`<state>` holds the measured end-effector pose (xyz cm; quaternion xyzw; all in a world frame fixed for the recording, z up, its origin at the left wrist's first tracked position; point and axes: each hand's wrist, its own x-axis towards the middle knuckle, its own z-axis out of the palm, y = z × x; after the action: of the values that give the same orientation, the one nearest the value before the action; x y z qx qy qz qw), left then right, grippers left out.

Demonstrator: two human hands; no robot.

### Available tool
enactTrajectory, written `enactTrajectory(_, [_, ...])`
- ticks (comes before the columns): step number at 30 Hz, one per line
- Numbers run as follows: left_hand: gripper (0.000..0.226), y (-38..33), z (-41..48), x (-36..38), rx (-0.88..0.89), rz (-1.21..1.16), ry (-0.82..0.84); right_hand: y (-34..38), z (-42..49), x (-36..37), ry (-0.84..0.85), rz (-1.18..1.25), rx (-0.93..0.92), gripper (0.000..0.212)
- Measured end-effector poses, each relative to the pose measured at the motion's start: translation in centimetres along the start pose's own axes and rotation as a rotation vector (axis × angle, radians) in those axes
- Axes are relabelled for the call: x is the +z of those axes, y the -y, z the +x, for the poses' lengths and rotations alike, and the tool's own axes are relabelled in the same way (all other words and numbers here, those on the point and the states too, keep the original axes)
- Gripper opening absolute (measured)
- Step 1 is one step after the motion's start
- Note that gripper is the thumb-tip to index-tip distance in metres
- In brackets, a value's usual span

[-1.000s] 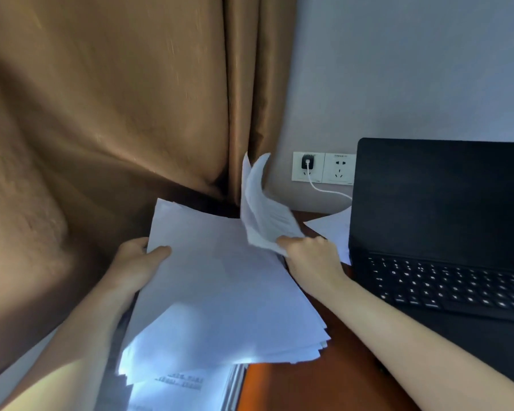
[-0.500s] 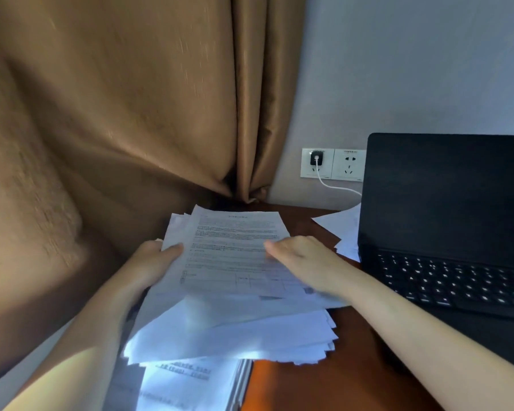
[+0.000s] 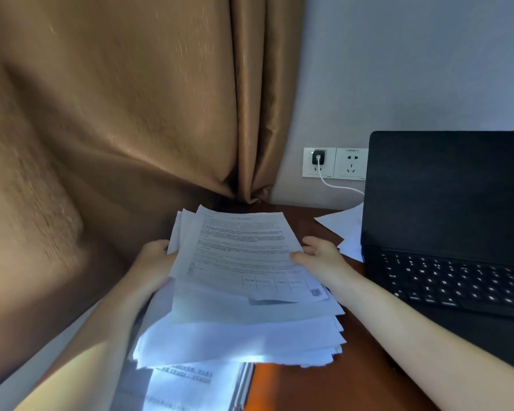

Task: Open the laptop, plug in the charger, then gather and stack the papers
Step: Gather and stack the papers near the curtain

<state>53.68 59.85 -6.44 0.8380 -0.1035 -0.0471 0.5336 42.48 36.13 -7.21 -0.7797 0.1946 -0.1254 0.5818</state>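
The papers (image 3: pixel 244 315) lie in a loose, fanned pile at the near left corner of the table (image 3: pixel 309 390), with their left side hanging past its edge. A printed sheet (image 3: pixel 241 250) lies uppermost, and a QR code shows near its lower right corner. Whether the pile rests on the wood or is lifted just clear of it, I cannot tell.

The left hand (image 3: pixel 156 256) has its grip closed on the pile's left edge, fingers curled round it. The right hand (image 3: pixel 318 256) grips the right edge of the top sheets, thumb on top and fingers behind.

Just right of that hand, 2 or 3 loose sheets (image 3: pixel 344 229) lie on the table, partly hidden by the laptop (image 3: pixel 451 203). It stands open with a dark screen, close beside the right forearm.

Behind them, a black charger plug (image 3: pixel 318 157) sits in the left of 2 wall sockets (image 3: pixel 350 163), and its white cable (image 3: pixel 336 186) runs down behind the laptop.

A brown curtain (image 3: pixel 116 129) crowds in on the left, right behind the left hand. Another printed page (image 3: pixel 187 387) shows below the pile, off the table's edge.
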Motion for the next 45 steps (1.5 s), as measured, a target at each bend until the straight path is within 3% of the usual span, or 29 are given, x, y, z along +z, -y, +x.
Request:
enactTrajectory(4, [0.032,-0.1,0.6,0.2,-0.081,-0.042,-0.075,-0.6,1.0,-0.1,-0.100,-0.017,-0.009,0.067])
enactTrajectory(6, [0.032,0.0,0.6,0.4,-0.045,-0.028,-0.078,-1.0,1.5,-0.2,-0.148,-0.060,-0.030,0.063])
enactTrajectory(10, [0.009,0.5,0.1,0.6,0.043,0.054,-0.041,-1.4,1.5,0.0,-0.171,-0.111,-0.101,0.055])
enactTrajectory(13, [0.009,0.5,0.0,0.6,0.056,0.045,-0.061,-1.4,1.6,0.0,-0.179,-0.097,-0.154,0.053])
enactTrajectory(17, [0.013,0.5,-0.1,0.6,0.058,0.083,-0.078,-1.2,1.7,-0.6,-0.102,-0.131,-0.175,0.034])
enactTrajectory(21, [0.016,0.5,0.2,0.5,0.057,0.138,-0.087,-0.8,1.9,-2.7,-0.006,-0.059,-0.118,0.042])
enactTrajectory(25, [0.018,0.4,0.2,0.5,0.031,0.127,-0.084,-0.8,1.9,-3.5,0.162,-0.162,-0.085,0.038])
enactTrajectory(31, [0.057,-0.2,0.1,0.5,-0.024,0.104,-0.107,-1.3,1.5,-1.3,0.096,-0.542,-0.232,0.025])
enactTrajectory(35, [0.043,-0.2,0.2,0.8,-0.037,0.154,-0.093,0.3,-0.5,0.0,-0.010,-1.081,-0.299,0.031])
enactTrajectory(41, [0.024,0.4,0.4,1.3,0.001,0.196,0.051,-0.2,0.6,-0.6,-0.164,-1.270,-0.369,0.020])
enactTrajectory(45, [0.013,0.1,0.6,1.8,0.040,0.120,-0.018,-1.9,3.2,-2.5,-0.228,-1.639,-0.240,0.030])
